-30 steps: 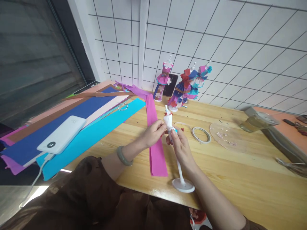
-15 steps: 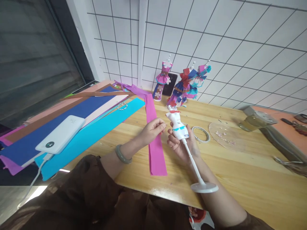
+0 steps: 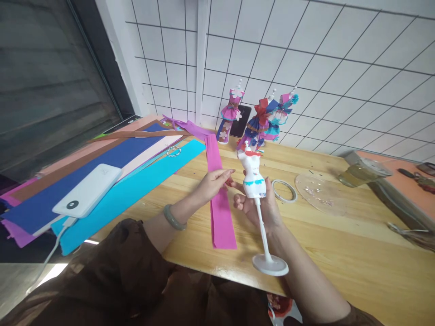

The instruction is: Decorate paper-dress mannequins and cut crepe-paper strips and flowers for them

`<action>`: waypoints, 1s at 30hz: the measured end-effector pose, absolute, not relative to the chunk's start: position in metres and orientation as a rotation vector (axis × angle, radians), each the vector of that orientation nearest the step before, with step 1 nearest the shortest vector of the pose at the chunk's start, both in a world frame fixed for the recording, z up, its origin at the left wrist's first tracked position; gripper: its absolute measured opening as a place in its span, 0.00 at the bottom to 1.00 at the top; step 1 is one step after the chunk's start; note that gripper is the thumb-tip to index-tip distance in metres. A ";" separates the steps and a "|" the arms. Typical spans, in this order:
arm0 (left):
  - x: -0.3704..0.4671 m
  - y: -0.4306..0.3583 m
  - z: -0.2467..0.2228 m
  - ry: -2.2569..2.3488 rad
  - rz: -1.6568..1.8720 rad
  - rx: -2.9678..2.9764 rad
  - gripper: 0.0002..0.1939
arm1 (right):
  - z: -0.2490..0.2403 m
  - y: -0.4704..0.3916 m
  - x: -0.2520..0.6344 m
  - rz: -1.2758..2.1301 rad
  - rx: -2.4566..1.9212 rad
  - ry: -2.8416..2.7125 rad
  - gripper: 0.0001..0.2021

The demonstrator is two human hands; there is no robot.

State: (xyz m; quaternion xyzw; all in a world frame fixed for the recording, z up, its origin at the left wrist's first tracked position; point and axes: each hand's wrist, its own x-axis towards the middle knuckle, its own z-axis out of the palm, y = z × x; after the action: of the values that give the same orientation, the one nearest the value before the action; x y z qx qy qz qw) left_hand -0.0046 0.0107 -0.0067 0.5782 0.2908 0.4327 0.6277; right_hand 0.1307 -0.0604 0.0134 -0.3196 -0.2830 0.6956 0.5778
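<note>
My right hand (image 3: 267, 210) is wrapped round the small white mannequin (image 3: 254, 175) on a stand, from behind and its right side. The mannequin stands nearly upright, its thin pole and round base (image 3: 270, 265) hanging below the hand. Red bits edge its chest and a jagged blue strip crosses its hips. To its left, over the pink crepe paper strip (image 3: 224, 222), is my left hand (image 3: 215, 181), thumb and fingers brought together. Its fingertips come close to the right hand's fingers; whatever they may pinch is too small to make out.
Stacked coloured paper (image 3: 136, 194) fills the left, bearing a white power bank (image 3: 87, 190) and a beaded bracelet (image 3: 174, 151). Dressed mannequins (image 3: 261, 120) and a phone (image 3: 240, 121) stand by the wall. At right are a tape roll (image 3: 284, 191), a clear plate (image 3: 317, 194) and a cup (image 3: 363, 171).
The mannequin has been tipped more upright, its base swinging left and its top rightward. My left hand's fingers have straightened somewhat and remain close to the right hand.
</note>
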 end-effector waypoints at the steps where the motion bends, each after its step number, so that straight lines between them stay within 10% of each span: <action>1: -0.004 0.010 -0.007 0.651 0.967 1.282 0.20 | 0.013 -0.060 0.130 1.566 -0.753 -0.662 0.20; 30: -0.014 0.011 0.000 0.464 0.776 0.951 0.29 | 0.009 -0.051 0.141 1.548 -0.758 -0.591 0.19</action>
State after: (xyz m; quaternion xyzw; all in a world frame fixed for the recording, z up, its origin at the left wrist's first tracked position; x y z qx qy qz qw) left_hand -0.0143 0.0111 0.0000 0.4422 0.2158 0.3606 0.7924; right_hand 0.1409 -0.0511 0.0093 -0.3289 -0.2562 0.6712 0.6129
